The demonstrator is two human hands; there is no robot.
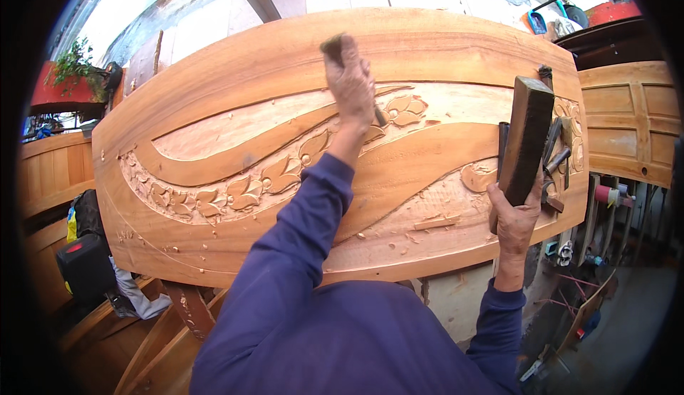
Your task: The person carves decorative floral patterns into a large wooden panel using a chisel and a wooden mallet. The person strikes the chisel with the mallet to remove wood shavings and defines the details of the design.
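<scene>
A broad wooden panel [285, 49] lies before me, carved with a curving band of flowers and leaves [244, 192]. My left hand [352, 85], slightly blurred, is closed round a carving chisel [380, 115]. Its handle end sticks out above the fist, and the blade points down beside a carved flower [406, 110]; whether the edge touches the wood, I cannot tell. At the panel's right part, my right hand [515, 222] grips a long, dark wooden block [527, 135], held upright. Wood chips [436, 221] are scattered over the carved surface.
Several carving tools [557, 156] lie at the panel's right end, partly behind the block. A panelled wooden door [630, 120] stands at the right. To the left are a black case [85, 267] and a potted plant [73, 60]. A wooden support [189, 308] shows under the panel.
</scene>
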